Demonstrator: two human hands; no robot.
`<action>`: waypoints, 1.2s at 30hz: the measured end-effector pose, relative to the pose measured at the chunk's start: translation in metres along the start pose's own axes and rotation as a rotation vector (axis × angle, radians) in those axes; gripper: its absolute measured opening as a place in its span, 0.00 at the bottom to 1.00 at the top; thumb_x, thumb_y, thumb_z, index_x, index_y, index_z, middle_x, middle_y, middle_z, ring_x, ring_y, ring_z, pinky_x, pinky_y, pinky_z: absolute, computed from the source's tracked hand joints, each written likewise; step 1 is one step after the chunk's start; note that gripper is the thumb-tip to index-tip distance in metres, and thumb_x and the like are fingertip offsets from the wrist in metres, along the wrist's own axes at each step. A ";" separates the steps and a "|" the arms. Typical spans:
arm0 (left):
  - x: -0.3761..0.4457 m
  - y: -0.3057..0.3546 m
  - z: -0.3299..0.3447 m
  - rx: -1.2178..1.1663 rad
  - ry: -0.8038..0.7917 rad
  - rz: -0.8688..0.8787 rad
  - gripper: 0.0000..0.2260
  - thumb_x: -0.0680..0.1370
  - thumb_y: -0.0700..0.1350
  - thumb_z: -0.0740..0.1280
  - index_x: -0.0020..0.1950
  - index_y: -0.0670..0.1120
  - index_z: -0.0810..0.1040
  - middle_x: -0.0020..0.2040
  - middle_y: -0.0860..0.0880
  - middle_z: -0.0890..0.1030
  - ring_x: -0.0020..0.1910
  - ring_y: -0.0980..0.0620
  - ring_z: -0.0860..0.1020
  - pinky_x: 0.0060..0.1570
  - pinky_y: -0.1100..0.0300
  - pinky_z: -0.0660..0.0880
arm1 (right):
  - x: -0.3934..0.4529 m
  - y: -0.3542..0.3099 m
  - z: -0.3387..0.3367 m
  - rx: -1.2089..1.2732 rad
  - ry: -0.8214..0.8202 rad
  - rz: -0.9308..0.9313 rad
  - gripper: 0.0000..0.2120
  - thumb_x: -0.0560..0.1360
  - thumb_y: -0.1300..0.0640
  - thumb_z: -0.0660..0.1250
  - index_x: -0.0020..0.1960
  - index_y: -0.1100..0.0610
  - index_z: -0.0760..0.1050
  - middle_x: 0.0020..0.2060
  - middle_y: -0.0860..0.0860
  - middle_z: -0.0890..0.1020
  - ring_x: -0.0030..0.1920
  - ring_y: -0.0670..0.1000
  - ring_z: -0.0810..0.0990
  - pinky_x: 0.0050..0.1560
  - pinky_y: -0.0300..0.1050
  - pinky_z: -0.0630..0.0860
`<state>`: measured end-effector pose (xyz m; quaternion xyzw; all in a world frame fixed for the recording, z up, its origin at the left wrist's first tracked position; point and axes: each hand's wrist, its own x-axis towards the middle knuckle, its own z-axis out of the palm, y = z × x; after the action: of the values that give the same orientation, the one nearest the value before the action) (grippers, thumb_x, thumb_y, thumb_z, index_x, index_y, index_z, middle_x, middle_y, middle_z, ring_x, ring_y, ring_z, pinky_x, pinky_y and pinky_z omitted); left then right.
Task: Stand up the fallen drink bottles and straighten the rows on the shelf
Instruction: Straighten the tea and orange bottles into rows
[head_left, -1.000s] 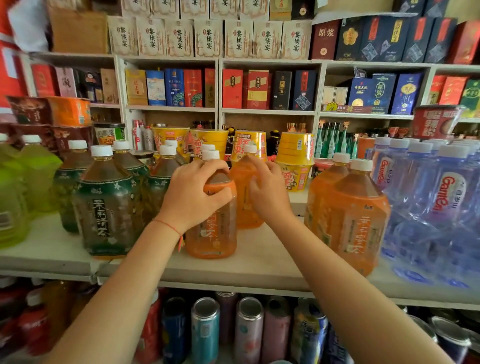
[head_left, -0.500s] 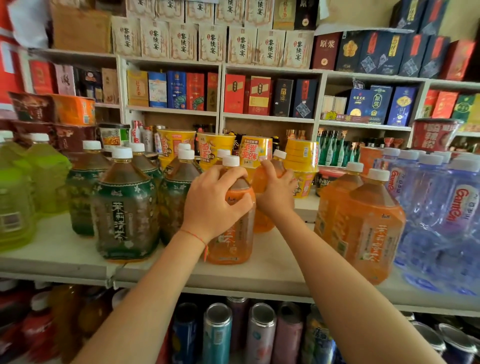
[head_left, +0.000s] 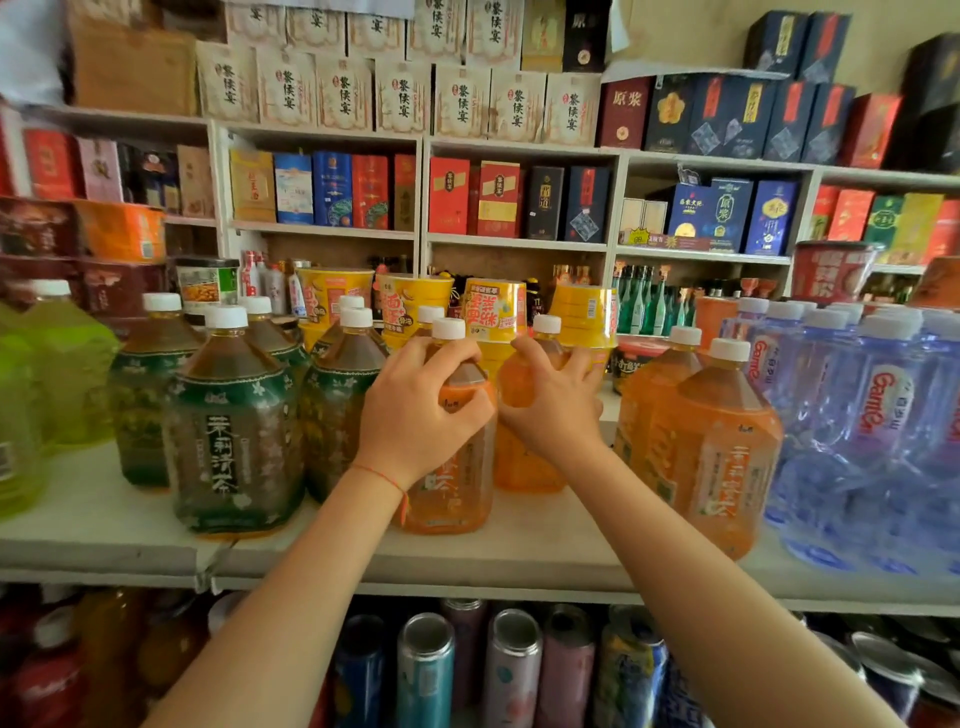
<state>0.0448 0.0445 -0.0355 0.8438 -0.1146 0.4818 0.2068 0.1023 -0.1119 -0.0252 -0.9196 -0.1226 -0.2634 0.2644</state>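
Two orange tea bottles stand upright one behind the other at the middle of the white shelf. My left hand grips the shoulder of the front orange bottle. My right hand is wrapped around the rear orange bottle, just behind and to the right. Green-labelled tea bottles stand in rows to the left, touching the front orange bottle's side. Two more orange bottles stand to the right with a gap between.
Pale green bottles fill the far left and blue water bottles the far right. Yellow noodle cups stand behind. Boxed goods line the back wall shelves. Cans lie on the lower shelf.
Both hands keep their holds on the two orange bottles. The rear bottle has shifted slightly right and back, and my view has moved a little left.
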 end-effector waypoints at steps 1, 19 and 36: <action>0.001 0.000 0.001 -0.002 0.007 -0.002 0.18 0.74 0.60 0.61 0.61 0.56 0.78 0.51 0.50 0.78 0.51 0.50 0.75 0.44 0.58 0.74 | -0.004 0.000 -0.002 -0.030 0.012 -0.009 0.38 0.73 0.39 0.72 0.76 0.36 0.55 0.77 0.58 0.54 0.75 0.67 0.53 0.68 0.67 0.65; 0.000 0.025 -0.006 -0.486 -0.122 -0.080 0.15 0.72 0.55 0.70 0.58 0.57 0.82 0.58 0.57 0.78 0.60 0.58 0.75 0.60 0.64 0.72 | -0.072 0.022 -0.022 0.682 0.162 0.071 0.27 0.82 0.47 0.58 0.79 0.47 0.56 0.73 0.47 0.63 0.61 0.34 0.70 0.57 0.30 0.70; -0.023 0.066 0.052 -1.171 -0.307 -0.781 0.45 0.60 0.72 0.75 0.74 0.61 0.66 0.64 0.48 0.81 0.61 0.45 0.81 0.62 0.38 0.76 | -0.074 0.036 -0.023 0.950 -0.015 0.299 0.26 0.81 0.33 0.47 0.53 0.45 0.81 0.45 0.47 0.87 0.48 0.45 0.84 0.53 0.45 0.76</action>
<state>0.0467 -0.0385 -0.0626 0.6320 -0.0717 0.1078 0.7641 0.0447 -0.1609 -0.0643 -0.7068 -0.0977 -0.1309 0.6883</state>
